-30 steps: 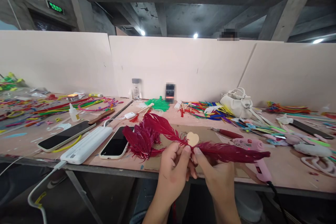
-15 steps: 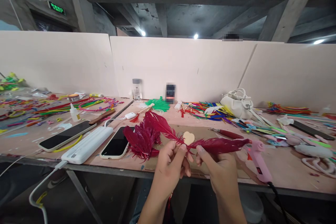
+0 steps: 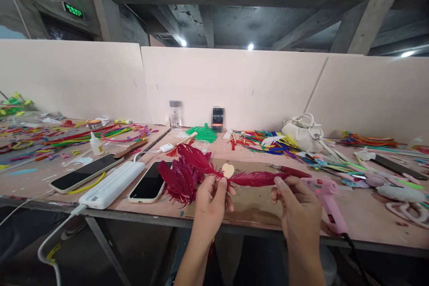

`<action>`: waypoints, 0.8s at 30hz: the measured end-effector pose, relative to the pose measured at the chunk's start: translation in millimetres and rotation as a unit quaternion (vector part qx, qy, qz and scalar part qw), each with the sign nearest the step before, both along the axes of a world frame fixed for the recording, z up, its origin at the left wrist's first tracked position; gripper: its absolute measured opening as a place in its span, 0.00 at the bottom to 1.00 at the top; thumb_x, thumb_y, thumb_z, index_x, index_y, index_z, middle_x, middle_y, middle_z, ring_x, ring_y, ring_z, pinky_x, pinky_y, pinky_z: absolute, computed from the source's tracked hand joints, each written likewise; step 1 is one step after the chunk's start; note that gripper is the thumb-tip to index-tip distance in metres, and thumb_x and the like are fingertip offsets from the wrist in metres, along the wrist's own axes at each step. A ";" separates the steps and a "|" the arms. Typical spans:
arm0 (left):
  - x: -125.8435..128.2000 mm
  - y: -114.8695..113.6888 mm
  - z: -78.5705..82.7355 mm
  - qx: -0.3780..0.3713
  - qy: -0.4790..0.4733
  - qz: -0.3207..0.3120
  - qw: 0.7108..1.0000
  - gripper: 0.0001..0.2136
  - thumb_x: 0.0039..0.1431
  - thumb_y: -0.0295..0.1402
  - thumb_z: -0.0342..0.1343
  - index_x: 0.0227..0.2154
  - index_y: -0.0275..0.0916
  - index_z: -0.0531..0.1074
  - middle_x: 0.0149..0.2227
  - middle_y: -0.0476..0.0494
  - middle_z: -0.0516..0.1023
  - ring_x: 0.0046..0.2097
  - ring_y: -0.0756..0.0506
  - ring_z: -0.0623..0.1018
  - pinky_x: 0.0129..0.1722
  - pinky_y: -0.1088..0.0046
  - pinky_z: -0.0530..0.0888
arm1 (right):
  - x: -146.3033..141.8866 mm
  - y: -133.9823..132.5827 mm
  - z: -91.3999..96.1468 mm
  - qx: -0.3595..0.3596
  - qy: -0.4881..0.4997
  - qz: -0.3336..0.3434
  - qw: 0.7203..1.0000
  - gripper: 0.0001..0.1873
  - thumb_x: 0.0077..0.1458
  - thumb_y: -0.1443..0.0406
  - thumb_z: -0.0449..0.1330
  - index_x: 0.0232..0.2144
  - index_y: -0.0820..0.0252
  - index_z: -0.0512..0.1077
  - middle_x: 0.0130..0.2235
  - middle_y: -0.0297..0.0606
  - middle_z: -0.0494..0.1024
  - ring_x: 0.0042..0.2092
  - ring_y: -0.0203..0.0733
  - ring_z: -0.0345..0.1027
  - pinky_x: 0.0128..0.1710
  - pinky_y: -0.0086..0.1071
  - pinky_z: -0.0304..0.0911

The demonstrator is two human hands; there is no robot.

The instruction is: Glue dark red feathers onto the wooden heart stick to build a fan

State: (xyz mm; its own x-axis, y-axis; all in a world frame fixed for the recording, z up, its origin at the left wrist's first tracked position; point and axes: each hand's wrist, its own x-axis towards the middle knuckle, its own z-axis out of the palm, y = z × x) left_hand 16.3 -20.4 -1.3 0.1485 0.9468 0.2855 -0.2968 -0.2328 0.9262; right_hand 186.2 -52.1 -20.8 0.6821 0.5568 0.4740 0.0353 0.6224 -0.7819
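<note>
My left hand (image 3: 211, 203) pinches the base of a bunch of dark red feathers (image 3: 182, 172) that fans out to the left, with a small pale wooden heart (image 3: 228, 170) at the join. One long red feather (image 3: 256, 178) stretches right from the heart. My right hand (image 3: 300, 210) has its fingers closed on that feather's far tip. Both hands hover above a brown cardboard sheet (image 3: 250, 199) at the table's front edge.
A pink glue gun (image 3: 326, 199) lies just right of my right hand, its cord over the edge. Two phones (image 3: 149, 183) and a white power bank (image 3: 112, 183) lie left. Coloured feathers (image 3: 264, 140), a white handbag (image 3: 303, 134), a bottle (image 3: 174, 114) and pipe cleaners (image 3: 83, 136) crowd the back.
My right hand slid rightward along the long feather from near the heart to its tip. My left hand and the feather bunch shifted slightly left and up.
</note>
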 end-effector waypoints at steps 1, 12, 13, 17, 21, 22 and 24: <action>0.3 0.0 -0.1 -0.003 -0.001 0.002 1.000 0.16 0.62 0.45 0.60 0.28 0.38 0.68 0.27 0.47 0.80 0.18 0.55 0.70 0.17 0.81 0.60 | 1.1 -1.0 1.2 0.014 0.011 -0.008 1.000 0.13 0.51 0.59 0.74 0.28 0.60 0.75 0.21 0.29 0.71 0.23 0.33 0.65 0.22 0.25 0.59; 9.3 -12.2 0.4 -0.019 -0.034 -0.037 0.999 0.18 0.65 0.47 0.59 0.28 0.37 0.70 0.15 0.54 0.68 0.17 0.55 0.65 0.17 0.82 0.56 | -25.5 -5.2 2.2 -0.055 -0.065 0.130 0.988 0.13 0.56 0.54 0.69 0.34 0.58 0.77 0.28 0.35 0.78 0.28 0.40 0.69 0.23 0.29 0.62; 10.5 -14.1 0.1 -0.013 -0.029 -0.049 0.998 0.18 0.65 0.47 0.59 0.28 0.38 0.70 0.15 0.54 0.68 0.17 0.54 0.65 0.17 0.82 0.57 | -32.3 -5.0 2.8 -0.065 -0.086 0.123 0.987 0.13 0.56 0.54 0.68 0.32 0.58 0.78 0.28 0.36 0.78 0.28 0.39 0.69 0.24 0.30 0.62; 14.5 -16.3 -3.7 0.004 -0.009 -0.065 0.998 0.19 0.65 0.49 0.59 0.28 0.39 0.67 0.16 0.55 0.69 0.17 0.54 0.66 0.18 0.82 0.60 | -49.9 -5.6 6.8 -0.067 -0.124 0.085 0.986 0.11 0.56 0.56 0.67 0.32 0.58 0.78 0.33 0.36 0.81 0.34 0.42 0.73 0.32 0.32 0.67; 18.0 -12.5 -9.9 0.009 -0.013 -0.049 0.999 0.21 0.63 0.52 0.59 0.27 0.40 0.65 0.18 0.56 0.68 0.18 0.54 0.68 0.18 0.81 0.63 | -50.6 -6.7 6.4 -0.067 -0.164 0.041 0.983 0.11 0.57 0.57 0.66 0.30 0.58 0.78 0.31 0.36 0.81 0.35 0.44 0.74 0.37 0.33 0.68; 18.6 -11.9 -11.0 0.013 -0.013 -0.045 0.999 0.21 0.63 0.52 0.59 0.27 0.40 0.65 0.18 0.56 0.68 0.18 0.54 0.69 0.18 0.81 0.64 | -50.2 -7.0 5.8 -0.065 -0.172 0.034 0.982 0.11 0.58 0.57 0.65 0.29 0.58 0.78 0.31 0.36 0.81 0.35 0.44 0.74 0.37 0.33 0.68; 19.3 -11.9 -11.9 0.020 -0.010 -0.041 0.999 0.21 0.63 0.51 0.59 0.27 0.40 0.65 0.18 0.56 0.68 0.18 0.53 0.69 0.18 0.81 0.64 | -50.1 -7.9 5.4 -0.052 -0.176 0.038 0.982 0.12 0.60 0.57 0.63 0.29 0.57 0.78 0.30 0.36 0.81 0.35 0.44 0.74 0.37 0.34 0.68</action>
State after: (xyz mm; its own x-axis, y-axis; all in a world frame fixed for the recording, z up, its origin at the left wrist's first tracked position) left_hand 35.6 -32.3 -13.2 0.2198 0.9191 0.3269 -0.3346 -0.2438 0.9103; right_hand 136.2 -60.0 -15.5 0.4416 0.6571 0.6109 0.2711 0.5514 -0.7890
